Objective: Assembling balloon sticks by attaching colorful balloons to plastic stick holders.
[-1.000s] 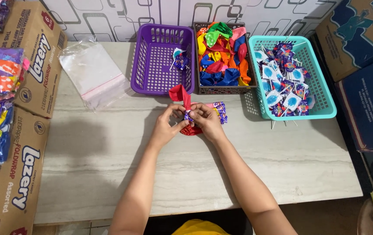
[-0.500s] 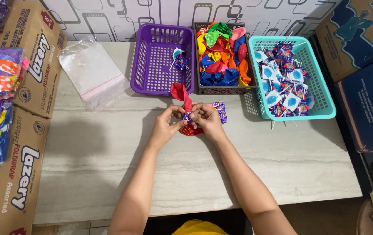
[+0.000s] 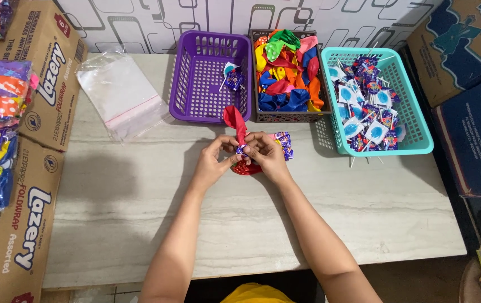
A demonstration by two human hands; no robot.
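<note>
My left hand (image 3: 213,163) and my right hand (image 3: 267,154) meet over the pale marble-look tabletop (image 3: 139,224), fingertips pinched together on a limp red rubber balloon (image 3: 236,124) and a small purple-wrapped candy (image 3: 241,149) pressed against it. The balloon's neck stands up just beyond my fingers, and its round end shows below them. Just beside my right hand lies another purple-wrapped sweet (image 3: 283,143) on the table. Beyond my hands stand three baskets in a row: a purple plastic basket (image 3: 195,84) with one wrapped lollipop (image 3: 232,77), a dark basket of mixed coloured balloons (image 3: 285,73), and a teal basket (image 3: 414,129) of wrapped lollipops. Past my left hand lies a clear zip bag (image 3: 120,95).
</note>
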